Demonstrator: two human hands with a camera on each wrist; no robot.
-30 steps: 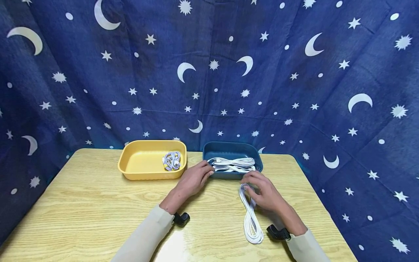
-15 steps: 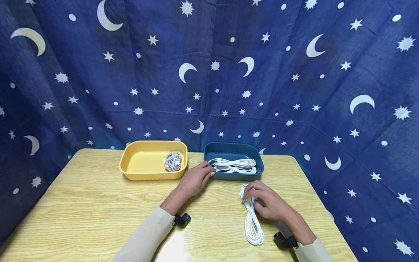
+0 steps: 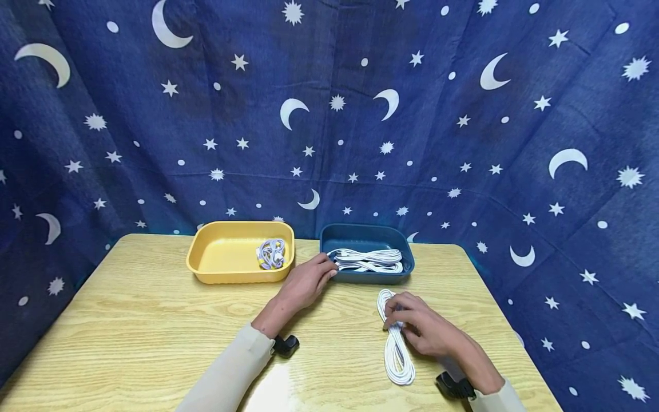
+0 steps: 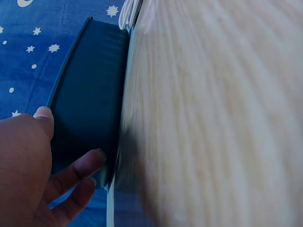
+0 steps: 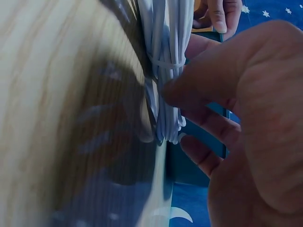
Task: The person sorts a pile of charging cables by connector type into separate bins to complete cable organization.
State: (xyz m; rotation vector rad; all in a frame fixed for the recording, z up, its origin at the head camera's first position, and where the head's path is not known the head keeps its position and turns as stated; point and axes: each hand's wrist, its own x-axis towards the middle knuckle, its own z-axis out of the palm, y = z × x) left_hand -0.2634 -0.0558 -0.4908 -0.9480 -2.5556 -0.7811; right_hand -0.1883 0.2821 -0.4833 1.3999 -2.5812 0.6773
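In the head view, a coiled white cable (image 3: 396, 357) tied at its middle lies lengthwise on the table. My right hand (image 3: 422, 326) is over its upper half, thumb on one side and fingers on the other, pinching it near the tie. In the right wrist view, the thumb presses the cable (image 5: 165, 71) beside a thin clear tie. My left hand (image 3: 308, 280) holds the front left corner of the dark blue box (image 3: 368, 277); in the left wrist view, the thumb is at the rim and other fingers lie along the wall. Inside the box are white cable bundles (image 3: 368, 260).
Left of the blue box stands a yellow box (image 3: 237, 276) with a small tangle of lavender and white cable (image 3: 271, 253) in its right end. Both boxes are near the back edge of the wooden table (image 3: 154, 332). A blue star-and-moon curtain (image 3: 329, 114) hangs behind.
My right hand has drawn back from the blue box's front toward me, down along the white cable to its tied middle, and its fingers have closed in. My left hand stays on the box corner.
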